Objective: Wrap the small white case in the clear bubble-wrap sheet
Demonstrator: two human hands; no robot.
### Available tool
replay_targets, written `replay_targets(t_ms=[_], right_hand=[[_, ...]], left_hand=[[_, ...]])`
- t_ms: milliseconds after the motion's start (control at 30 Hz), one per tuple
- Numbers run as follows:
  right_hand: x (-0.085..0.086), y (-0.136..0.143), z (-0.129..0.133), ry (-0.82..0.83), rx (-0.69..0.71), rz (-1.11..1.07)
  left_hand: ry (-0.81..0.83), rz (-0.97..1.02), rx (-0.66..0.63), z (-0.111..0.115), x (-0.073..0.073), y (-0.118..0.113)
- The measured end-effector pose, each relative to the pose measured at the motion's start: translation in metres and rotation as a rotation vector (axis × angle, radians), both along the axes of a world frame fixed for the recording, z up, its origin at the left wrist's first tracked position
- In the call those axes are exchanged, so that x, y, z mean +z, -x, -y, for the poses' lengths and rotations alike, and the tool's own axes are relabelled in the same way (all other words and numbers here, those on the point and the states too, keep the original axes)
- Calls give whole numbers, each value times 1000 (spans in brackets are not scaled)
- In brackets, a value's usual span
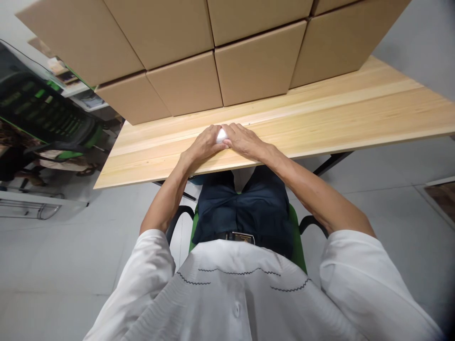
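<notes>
Both hands, left hand (202,146) and right hand (245,141), meet at the near middle of the bench (355,109), fingers curled shut around a small white thing (222,136) pinched between them, cardboard boxes (220,71) stacked just beyond, seemingly mid-handling, needing a steady grip.

A pale wooden tabletop (355,109) is stretching across a grey floor (53,265). Cardboard boxes (249,71) are standing stacked along its far side. A green-and-black chair (46,113) is sitting at the far left.
</notes>
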State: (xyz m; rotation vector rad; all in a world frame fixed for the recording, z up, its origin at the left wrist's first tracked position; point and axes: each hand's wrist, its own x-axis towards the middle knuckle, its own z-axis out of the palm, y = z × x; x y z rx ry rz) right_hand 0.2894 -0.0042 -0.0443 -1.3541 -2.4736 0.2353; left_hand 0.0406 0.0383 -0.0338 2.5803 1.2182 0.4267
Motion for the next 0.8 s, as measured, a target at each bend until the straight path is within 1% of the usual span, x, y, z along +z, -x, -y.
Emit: replay_targets(t_ms=[167, 267, 400, 533, 667, 800], right_hand=[[2, -6, 0, -1, 43, -2], [5, -9, -1, 12, 61, -1], [4, -14, -5, 31, 81, -12], [-1, -18, -12, 40, 92, -24], [-5, -23, -18, 57, 74, -48], [-7, -30, -23, 66, 50, -70]], left_hand=[[12, -8, 1, 4, 4, -1], [12, -5, 12, 6, 3, -1], [-16, -19, 69, 8, -5, 4], [-38, -31, 99, 8, -14, 7], [-86, 2, 134, 11, -21, 5], [-123, -6, 186, 18, -24, 1]])
